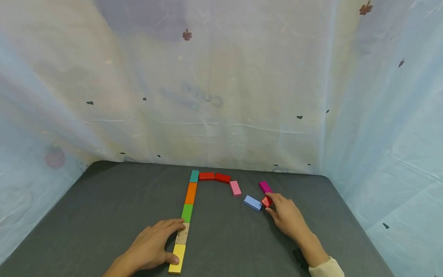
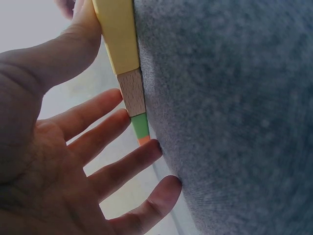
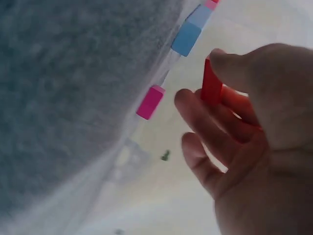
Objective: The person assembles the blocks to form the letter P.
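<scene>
A straight row of blocks runs away from me: a yellow block [image 1: 177, 257], a bare wooden block [image 1: 181, 235], a green block [image 1: 187, 212], an orange block [image 1: 191, 193] and a teal block [image 1: 194, 176]. My left hand [image 1: 151, 244] lies along its left side, thumb on the yellow block and extended fingertips by the wooden and green ones. On the right, my right hand [image 1: 288, 217] pinches a red block [image 3: 211, 84] between thumb and fingers. Close to it are a light blue block [image 1: 252, 203] and a magenta block [image 1: 265, 187].
From the teal block, two red blocks, one of them a red block [image 1: 206, 176], and a pink block [image 1: 235, 188] curve to the right. Everything lies on a dark grey table [image 1: 104, 215], with a pale hanging sheet [image 1: 221, 96] behind and at both sides.
</scene>
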`<action>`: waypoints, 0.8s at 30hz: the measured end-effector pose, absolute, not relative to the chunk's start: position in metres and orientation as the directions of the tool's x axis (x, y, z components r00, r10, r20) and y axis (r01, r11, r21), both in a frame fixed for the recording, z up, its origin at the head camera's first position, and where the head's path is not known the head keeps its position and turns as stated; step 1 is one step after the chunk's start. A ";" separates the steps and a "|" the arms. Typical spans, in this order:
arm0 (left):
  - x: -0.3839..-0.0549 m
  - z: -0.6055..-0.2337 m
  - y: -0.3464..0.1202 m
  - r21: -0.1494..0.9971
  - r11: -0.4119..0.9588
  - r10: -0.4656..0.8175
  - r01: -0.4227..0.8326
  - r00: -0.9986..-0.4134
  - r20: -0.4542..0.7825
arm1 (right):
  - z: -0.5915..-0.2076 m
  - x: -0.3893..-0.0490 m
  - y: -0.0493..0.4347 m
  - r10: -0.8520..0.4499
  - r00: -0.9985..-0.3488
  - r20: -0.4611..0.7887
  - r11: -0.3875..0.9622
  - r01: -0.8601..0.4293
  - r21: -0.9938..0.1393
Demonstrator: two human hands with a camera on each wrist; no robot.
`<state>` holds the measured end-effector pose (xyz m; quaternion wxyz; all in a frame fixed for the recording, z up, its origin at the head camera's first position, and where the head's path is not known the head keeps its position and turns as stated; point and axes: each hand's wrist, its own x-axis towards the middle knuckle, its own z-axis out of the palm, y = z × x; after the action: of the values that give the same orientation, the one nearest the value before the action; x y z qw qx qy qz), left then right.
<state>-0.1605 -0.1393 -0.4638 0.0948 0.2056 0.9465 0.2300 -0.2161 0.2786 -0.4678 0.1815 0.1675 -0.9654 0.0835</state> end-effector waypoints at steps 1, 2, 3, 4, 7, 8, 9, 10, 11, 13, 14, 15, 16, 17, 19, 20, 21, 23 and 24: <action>-0.161 -0.464 -0.139 0.472 0.811 0.433 0.346 -0.897 -0.085 | -0.467 -0.215 0.276 -0.310 -0.860 0.405 0.930 -0.363 -0.059; -0.161 -0.464 -0.139 0.471 0.811 0.433 0.347 -0.897 -0.084 | -0.467 -0.213 0.273 -0.326 -0.843 0.428 0.929 -0.370 -0.020; -0.161 -0.464 -0.138 0.470 0.811 0.434 0.348 -0.897 -0.084 | -0.467 -0.212 0.269 -0.344 -0.826 0.446 0.927 -0.376 0.020; -0.161 -0.464 -0.138 0.469 0.811 0.435 0.350 -0.897 -0.082 | -0.467 -0.211 0.266 -0.358 -0.812 0.460 0.923 -0.381 0.045; -0.161 -0.464 -0.138 0.471 0.808 0.439 0.354 -0.895 -0.079 | -0.467 -0.206 0.256 -0.356 -0.807 0.471 0.921 -0.389 0.030; -0.161 -0.464 -0.138 0.473 0.806 0.440 0.355 -0.895 -0.078 | -0.466 -0.204 0.253 -0.336 -0.819 0.466 0.924 -0.381 -0.003; -0.161 -0.464 -0.138 0.474 0.806 0.441 0.355 -0.894 -0.078 | -0.466 -0.202 0.250 -0.311 -0.832 0.459 0.928 -0.369 -0.040; -0.161 -0.464 -0.138 0.475 0.806 0.440 0.354 -0.895 -0.079 | -0.466 -0.200 0.247 -0.283 -0.847 0.450 0.929 -0.358 -0.090; -0.161 -0.465 -0.138 0.475 0.808 0.435 0.349 -0.897 -0.082 | -0.465 -0.199 0.244 -0.254 -0.864 0.435 0.929 -0.343 -0.137; -0.161 -0.465 -0.139 0.471 0.814 0.425 0.339 -0.901 -0.087 | -0.465 -0.197 0.239 -0.204 -0.892 0.402 0.924 -0.311 -0.221; -0.161 -0.465 -0.139 0.468 0.818 0.421 0.335 -0.903 -0.088 | -0.464 -0.197 0.237 -0.182 -0.907 0.381 0.921 -0.293 -0.257; -0.161 -0.465 -0.139 0.466 0.820 0.417 0.332 -0.905 -0.088 | -0.463 -0.197 0.236 -0.165 -0.918 0.360 0.917 -0.277 -0.286; -0.161 -0.464 -0.139 0.464 0.823 0.413 0.329 -0.906 -0.091 | -0.463 -0.197 0.234 -0.150 -0.928 0.341 0.912 -0.263 -0.315; -0.161 -0.464 -0.139 0.462 0.824 0.413 0.328 -0.906 -0.091 | -0.462 -0.197 0.233 -0.136 -0.937 0.322 0.907 -0.248 -0.339; -0.161 -0.464 -0.139 0.461 0.823 0.416 0.331 -0.905 -0.093 | -0.461 -0.198 0.231 -0.121 -0.948 0.296 0.900 -0.230 -0.369; -0.161 -0.464 -0.140 0.462 0.822 0.418 0.332 -0.903 -0.094 | -0.461 -0.198 0.230 -0.120 -0.950 0.288 0.898 -0.227 -0.377; -0.162 -0.464 -0.139 0.464 0.822 0.419 0.331 -0.903 -0.097 | -0.460 -0.199 0.229 -0.122 -0.951 0.285 0.895 -0.230 -0.382; -0.162 -0.464 -0.139 0.465 0.822 0.419 0.329 -0.902 -0.102 | -0.460 -0.200 0.226 -0.135 -0.948 0.287 0.888 -0.244 -0.390; -0.162 -0.464 -0.139 0.465 0.823 0.417 0.326 -0.903 -0.104 | -0.459 -0.201 0.225 -0.142 -0.946 0.291 0.884 -0.253 -0.393</action>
<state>-0.1615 -0.1390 -0.4639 0.1012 0.1958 0.9493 0.2242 -0.2011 0.2246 -0.4593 0.1279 0.1027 -0.9620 0.2181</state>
